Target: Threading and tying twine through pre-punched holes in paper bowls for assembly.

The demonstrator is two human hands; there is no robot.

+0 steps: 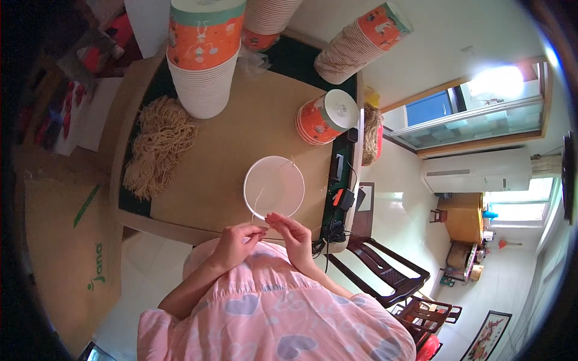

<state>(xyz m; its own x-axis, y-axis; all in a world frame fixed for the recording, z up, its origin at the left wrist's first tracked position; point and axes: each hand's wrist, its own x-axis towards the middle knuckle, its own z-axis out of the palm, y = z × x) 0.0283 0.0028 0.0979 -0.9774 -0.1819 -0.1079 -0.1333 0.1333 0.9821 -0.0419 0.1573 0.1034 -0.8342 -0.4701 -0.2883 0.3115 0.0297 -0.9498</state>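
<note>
A white paper bucket (274, 188) stands at the near part of the table, its open mouth facing up. My left hand (236, 245) and my right hand (291, 238) are close together just in front of its near rim, both with fingers pinched. A thin pale twine (257, 201) rises from between my left fingers over the near rim. Another short bit of twine shows at the bucket's far right rim. My right fingertips press together near the same twine; whether they grip it is hard to make out. A loose bundle of tan twine (159, 147) lies on the left.
Tall nested bucket stacks (205, 84) stand at the far left, with another stack (361, 45) at the far right. A short orange stack (324, 117) sits on the right. Cables and an orange device (344, 199) line the right edge. Dark chairs (385, 274) stand beyond.
</note>
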